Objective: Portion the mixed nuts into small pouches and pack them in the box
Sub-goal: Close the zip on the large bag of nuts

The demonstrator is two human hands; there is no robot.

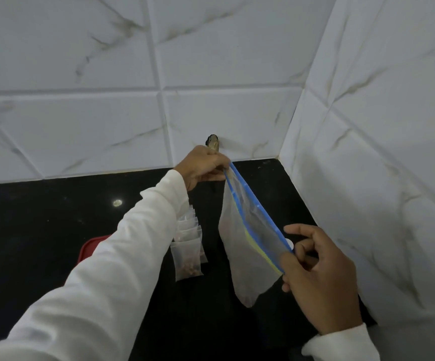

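A large clear zip bag (pixel 247 246) with a blue and yellow seal strip hangs in the air over the black counter (pixel 41 217). My left hand (pixel 203 166) pinches its far corner near the wall. My right hand (pixel 315 272) pinches the near end of the seal strip. The bag looks nearly empty, with a few bits at its bottom tip. Several small clear pouches (pixel 187 246) holding nuts lie overlapped in a row on the counter, just right of my left sleeve. A red box edge (pixel 87 248) shows under my left forearm, mostly hidden.
White marbled tile walls (pixel 367 152) meet in a corner at the back right, close to my right hand. A small dark hole (pixel 212 142) marks the back wall just above my left hand.
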